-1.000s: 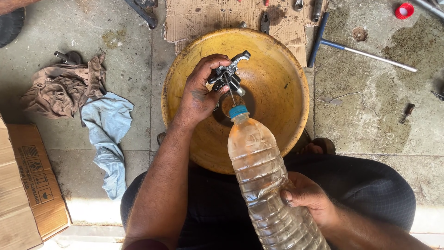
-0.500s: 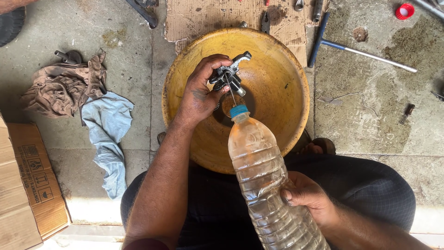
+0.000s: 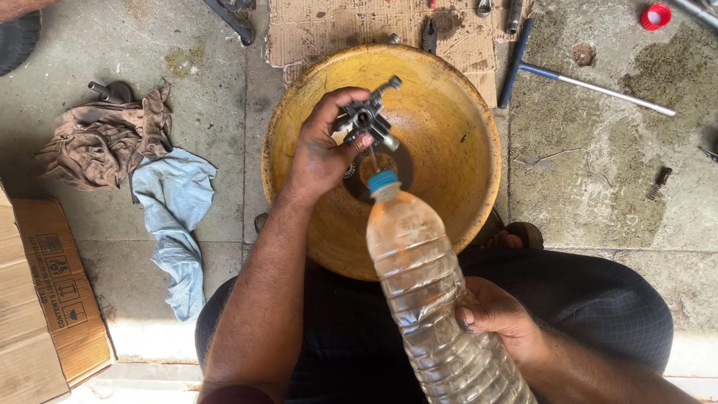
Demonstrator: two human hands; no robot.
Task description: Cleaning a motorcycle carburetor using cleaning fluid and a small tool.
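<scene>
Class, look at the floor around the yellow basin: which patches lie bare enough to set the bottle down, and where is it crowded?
Bare concrete lies right of the yellow basin, below the long metal rod, and left between basin and rags. The cardboard sheet above holds tools; it is crowded.

Both forearms are bare from the lower edge of the view up to the wrists, with no watch, band or glove on either. The left hand (image 3: 321,153) and the right hand (image 3: 497,318) wear no rings that can be made out, and the nails are cut short. At the very bottom of the view, a narrow strip of dark reddish cloth shows on the left upper arm, which looks like the hem of a short sleeve (image 3: 235,394). The legs are covered by dark trousers (image 3: 598,299) with a faint fine check in the weave. A brownish sandal (image 3: 516,238) shows beside the right knee.
</scene>
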